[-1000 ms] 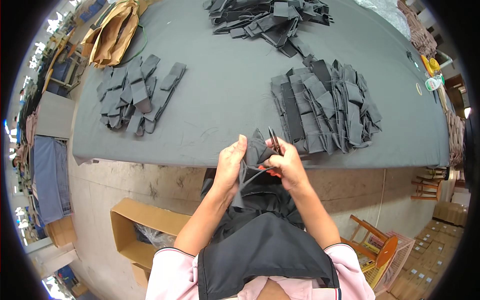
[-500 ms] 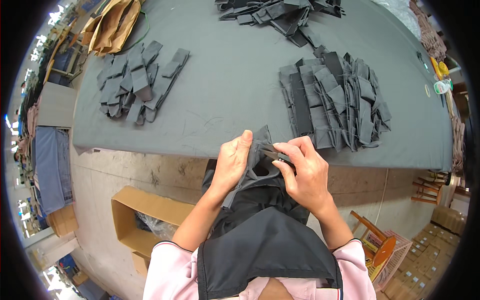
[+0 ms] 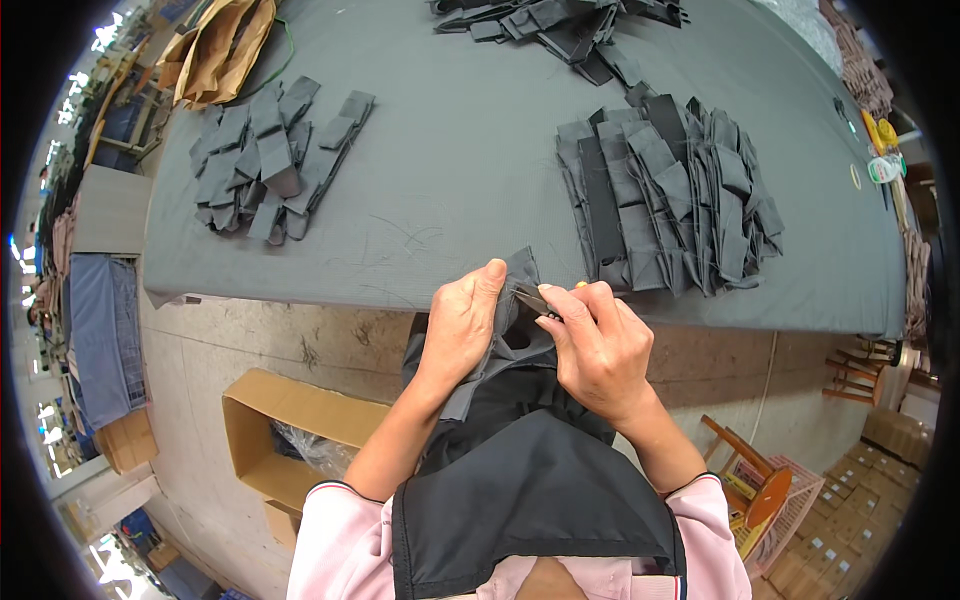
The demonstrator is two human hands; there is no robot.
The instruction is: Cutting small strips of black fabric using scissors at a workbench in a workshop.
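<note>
My left hand (image 3: 462,325) grips a dark grey strip of fabric (image 3: 520,268) at the table's front edge, thumb up along it, with the strip's lower end hanging below the wrist. In my right hand (image 3: 603,350) is a small pair of thread snips (image 3: 532,297), pinched between thumb and fingers. Their pointed blades lie against the strip's edge, close beside my left hand. Part of the snips is hidden by my right fingers. Beyond my right hand lies a thick pile of similar grey fabric pieces (image 3: 672,195), with loose threads on it.
A smaller pile of grey pieces (image 3: 255,165) lies on the left of the cloth-covered table (image 3: 450,150), and another pile (image 3: 560,28) at the far side. A brown paper bag (image 3: 215,50) stands far left. Below are a cardboard box (image 3: 300,410) and a wooden stool (image 3: 765,495).
My right hand has shifted slightly left and down, with the snips' blades now closer together against the strip. My left hand has barely moved.
</note>
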